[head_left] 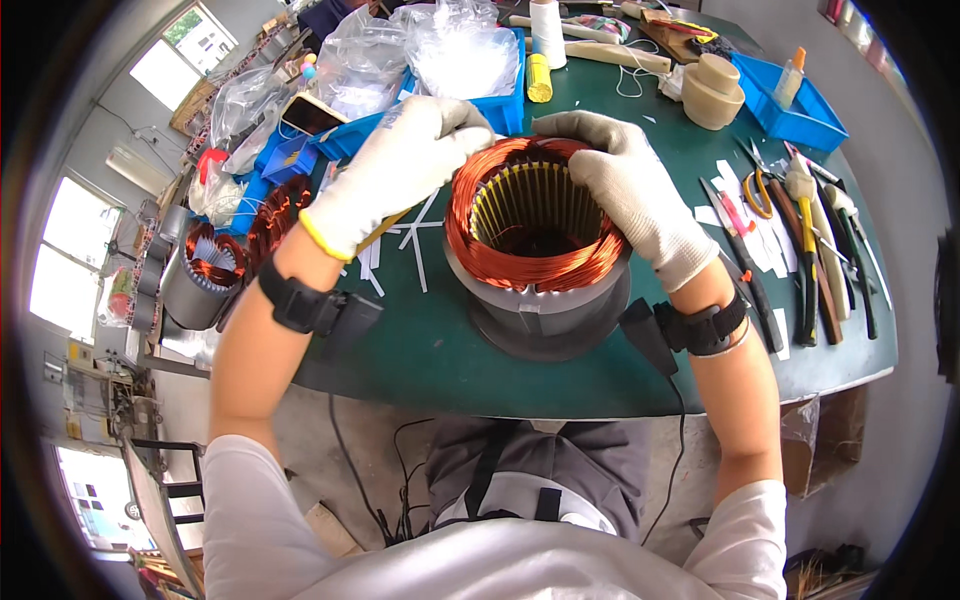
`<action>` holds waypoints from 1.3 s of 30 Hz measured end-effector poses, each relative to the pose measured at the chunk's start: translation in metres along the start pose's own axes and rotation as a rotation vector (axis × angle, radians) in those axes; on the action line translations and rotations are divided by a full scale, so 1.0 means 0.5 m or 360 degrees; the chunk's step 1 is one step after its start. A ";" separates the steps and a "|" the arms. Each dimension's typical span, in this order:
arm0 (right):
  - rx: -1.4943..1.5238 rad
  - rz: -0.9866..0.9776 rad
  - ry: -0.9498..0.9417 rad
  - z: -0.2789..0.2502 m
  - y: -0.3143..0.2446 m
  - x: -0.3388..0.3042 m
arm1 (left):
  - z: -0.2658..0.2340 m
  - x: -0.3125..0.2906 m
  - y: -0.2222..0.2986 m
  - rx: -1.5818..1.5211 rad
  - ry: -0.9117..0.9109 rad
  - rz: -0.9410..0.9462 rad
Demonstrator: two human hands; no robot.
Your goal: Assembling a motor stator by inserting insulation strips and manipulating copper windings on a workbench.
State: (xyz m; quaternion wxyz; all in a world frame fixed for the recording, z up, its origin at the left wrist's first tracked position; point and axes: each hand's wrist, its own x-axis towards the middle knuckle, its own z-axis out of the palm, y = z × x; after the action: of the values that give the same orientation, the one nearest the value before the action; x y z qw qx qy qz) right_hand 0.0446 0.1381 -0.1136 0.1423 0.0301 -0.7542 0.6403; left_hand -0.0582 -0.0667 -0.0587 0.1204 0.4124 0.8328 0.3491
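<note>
Stator core point(535, 318) is standing upright on the counter point(400, 385), near the edge and about centred on the person, bore facing up. Copper winding point(540, 272) is ringing its top end, and yellow slot liners point(500, 205) are lining the bore. Core is resting on a dark round base point(560, 347), probably for a wide, stable footing.

Right hand point(630, 190), gloved, is straddling the far right of the winding: thumb inside the ring, fingers behind the outer side. Grip is closing on copper there; reads as steadying the ring. Left hand point(415, 150), also gloved, is hovering at the far left of the ring, thumb and fingers curling together. Can't tell if that grip is pinching anything; fingertips are mostly hidden. Hands are sitting on opposite sides, likely to balance the load and leave the bore visible.

White strips point(422, 255) are lying left of the core, close by. Scissors point(762, 193) and a yellow-handled hammer point(806, 250) are lying to the right, presumably within easy right-hand reach. Blue bin point(510, 113) is holding plastic bags beyond the left hand, thread spool point(547, 35) standing just beside it.
</note>
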 end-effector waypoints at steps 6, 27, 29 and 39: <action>0.0042 0.0073 0.0011 -0.008 0.003 -0.006 | -0.016 0.006 0.014 0.0083 -0.0161 -0.0062; 0.0114 0.0012 0.0027 -0.015 0.018 -0.005 | 0.011 -0.017 0.005 -0.0262 0.0065 -0.0216; 0.0076 0.0032 0.0035 -0.014 0.011 -0.009 | -0.010 -0.016 0.021 -0.0317 -0.0076 -0.0309; 0.0132 0.0030 -0.0016 -0.017 0.020 0.003 | 0.012 -0.009 0.036 -0.0283 0.0041 -0.0255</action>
State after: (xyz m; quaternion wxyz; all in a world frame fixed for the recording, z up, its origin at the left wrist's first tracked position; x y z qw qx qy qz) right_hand 0.0421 0.1483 -0.1218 0.1309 0.0320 -0.7280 0.6722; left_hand -0.0415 -0.0598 -0.0512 0.1732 0.3275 0.8304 0.4161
